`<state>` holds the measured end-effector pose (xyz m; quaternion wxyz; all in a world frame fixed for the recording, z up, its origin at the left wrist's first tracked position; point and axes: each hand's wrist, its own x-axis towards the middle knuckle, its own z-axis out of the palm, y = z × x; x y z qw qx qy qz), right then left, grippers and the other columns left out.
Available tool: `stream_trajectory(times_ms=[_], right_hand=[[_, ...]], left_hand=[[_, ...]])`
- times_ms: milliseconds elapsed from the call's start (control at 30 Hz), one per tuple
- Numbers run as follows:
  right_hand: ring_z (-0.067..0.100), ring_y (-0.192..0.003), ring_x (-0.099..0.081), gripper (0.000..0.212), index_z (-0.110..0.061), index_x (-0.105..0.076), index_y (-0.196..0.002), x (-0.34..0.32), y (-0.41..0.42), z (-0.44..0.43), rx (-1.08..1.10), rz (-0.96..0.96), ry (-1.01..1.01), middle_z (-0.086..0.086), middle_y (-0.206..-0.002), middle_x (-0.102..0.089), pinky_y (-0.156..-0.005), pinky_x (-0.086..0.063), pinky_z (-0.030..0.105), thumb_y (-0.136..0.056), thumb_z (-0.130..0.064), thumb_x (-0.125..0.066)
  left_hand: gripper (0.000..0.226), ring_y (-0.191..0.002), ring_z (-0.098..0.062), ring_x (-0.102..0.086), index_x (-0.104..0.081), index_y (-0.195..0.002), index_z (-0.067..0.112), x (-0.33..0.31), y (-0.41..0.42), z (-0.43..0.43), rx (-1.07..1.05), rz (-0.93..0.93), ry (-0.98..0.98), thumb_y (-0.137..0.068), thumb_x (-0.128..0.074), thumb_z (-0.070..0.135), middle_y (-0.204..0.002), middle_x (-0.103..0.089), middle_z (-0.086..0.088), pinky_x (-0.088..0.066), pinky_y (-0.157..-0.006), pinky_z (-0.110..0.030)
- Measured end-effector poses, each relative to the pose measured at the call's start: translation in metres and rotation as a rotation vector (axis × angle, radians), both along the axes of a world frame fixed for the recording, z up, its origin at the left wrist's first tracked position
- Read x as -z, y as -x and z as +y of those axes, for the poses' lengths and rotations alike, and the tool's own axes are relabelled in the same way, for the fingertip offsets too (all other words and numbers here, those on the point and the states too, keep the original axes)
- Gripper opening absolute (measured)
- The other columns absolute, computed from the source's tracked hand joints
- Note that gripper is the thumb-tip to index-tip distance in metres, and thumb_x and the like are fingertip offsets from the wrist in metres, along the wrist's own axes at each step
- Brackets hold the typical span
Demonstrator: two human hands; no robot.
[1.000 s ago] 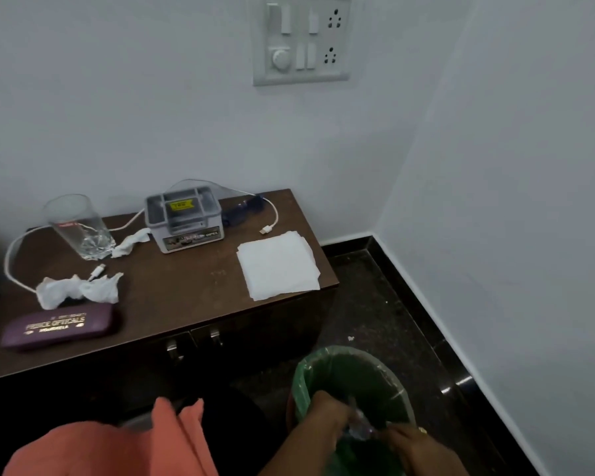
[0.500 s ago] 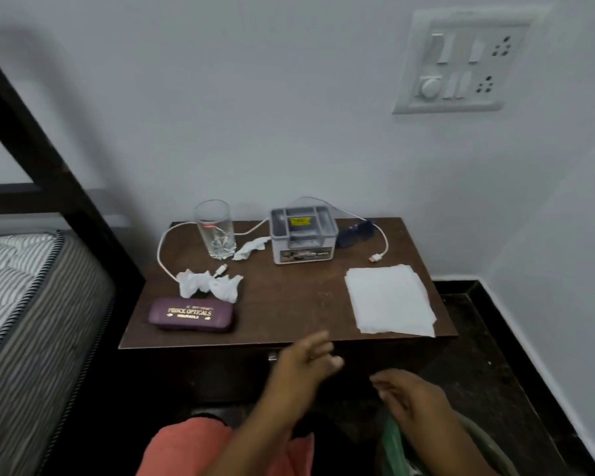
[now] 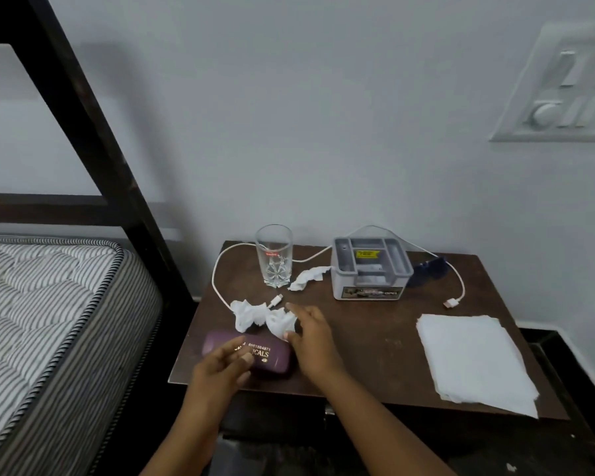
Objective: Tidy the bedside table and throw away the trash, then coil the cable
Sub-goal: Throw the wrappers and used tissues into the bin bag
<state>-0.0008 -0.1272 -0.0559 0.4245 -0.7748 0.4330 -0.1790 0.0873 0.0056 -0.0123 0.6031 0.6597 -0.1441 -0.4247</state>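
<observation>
Two bare hands are seen at lower centre. The left hand (image 3: 224, 367) is held with fingers loosely spread, empty, over the near end of one purple oblong spectacle case (image 3: 261, 353) with gold lettering. The right hand (image 3: 311, 338) is opened wide, thumb and forefinger set either side of the right edge of a crumpled white tissue (image 3: 263, 317); contact cannot be confirmed.

On the dark brown wooden bedside table (image 3: 364, 338), crumpled tissues are counted as two: the larger at centre and a smaller twisted white scrap (image 3: 306, 278) just right of one empty clear drinking glass (image 3: 274, 255).

One grey plastic compartment box (image 3: 371, 267) is placed at upper centre; a yellow label is seen inside.

One white charging cable (image 3: 217, 273) is looped behind glass and box, uncoiled, both plugs lying on the table. One flat white folded napkin (image 3: 471, 359) is laid at the right. One dark blue object (image 3: 428, 269), unidentifiable, is tucked right of the box.

A striped mattress (image 3: 49, 310) is recorded at left, a white switch panel (image 3: 560, 87) at upper right.
</observation>
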Motion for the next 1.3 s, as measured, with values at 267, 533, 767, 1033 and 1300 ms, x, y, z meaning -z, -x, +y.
stream_trajectory(times_ms=[267,533,767,1033,1300], right_hand=[[0.008,-0.079,-0.054,0.022,-0.019,-0.063,-0.086,0.005,-0.015,-0.012,0.096,-0.01,0.029,-0.014,-0.075,-0.051,-0.06,-0.033,0.013,-0.088,-0.014,-0.041],[0.0,-0.087,-0.053,0.019,-0.028,-0.065,-0.088,-0.059,0.039,0.02,-0.151,-0.141,0.417,-0.015,-0.09,-0.063,-0.075,-0.041,0.015,-0.08,-0.023,-0.049],[0.003,-0.09,-0.057,0.021,-0.038,-0.051,-0.1,-0.068,0.056,0.032,-0.04,-0.189,0.318,-0.02,-0.096,-0.06,-0.074,-0.048,0.02,-0.085,-0.024,-0.054],[0.007,-0.081,-0.062,0.021,-0.026,-0.062,-0.085,-0.037,0.044,0.022,0.11,-0.29,0.177,-0.01,-0.087,-0.061,-0.069,-0.052,0.021,-0.081,-0.006,-0.064],[0.017,-0.126,-0.041,0.042,-0.01,-0.047,-0.13,-0.014,-0.017,-0.044,0.021,0.102,0.497,0.005,-0.14,-0.038,-0.098,-0.033,0.019,-0.089,-0.007,-0.056]], left_hand=[[0.032,-0.096,-0.019,-0.061,-0.053,-0.122,0.002,0.007,-0.003,-0.011,-0.109,0.123,0.081,-0.09,-0.053,0.003,-0.105,-0.065,-0.011,-0.052,-0.08,-0.022],[0.046,-0.105,-0.017,-0.064,-0.055,-0.125,0.028,-0.018,0.015,-0.038,-0.065,0.221,0.271,-0.079,-0.06,0.029,-0.12,-0.067,-0.004,-0.05,-0.083,-0.031],[0.044,-0.081,-0.025,-0.07,-0.061,-0.116,0.0,-0.014,0.059,-0.047,-0.037,0.419,0.304,-0.075,-0.069,0.014,-0.099,-0.072,-0.021,-0.056,-0.07,-0.029],[0.014,-0.057,-0.004,-0.069,-0.065,-0.097,0.007,-0.001,0.068,-0.039,-0.316,0.407,0.29,-0.086,-0.059,0.003,-0.064,-0.074,0.0,-0.052,-0.048,-0.012],[0.017,-0.067,0.0,-0.07,-0.064,-0.102,0.01,0.017,0.048,-0.041,-0.416,0.426,0.336,-0.087,-0.057,0.006,-0.072,-0.076,0.006,-0.056,-0.062,-0.012]])
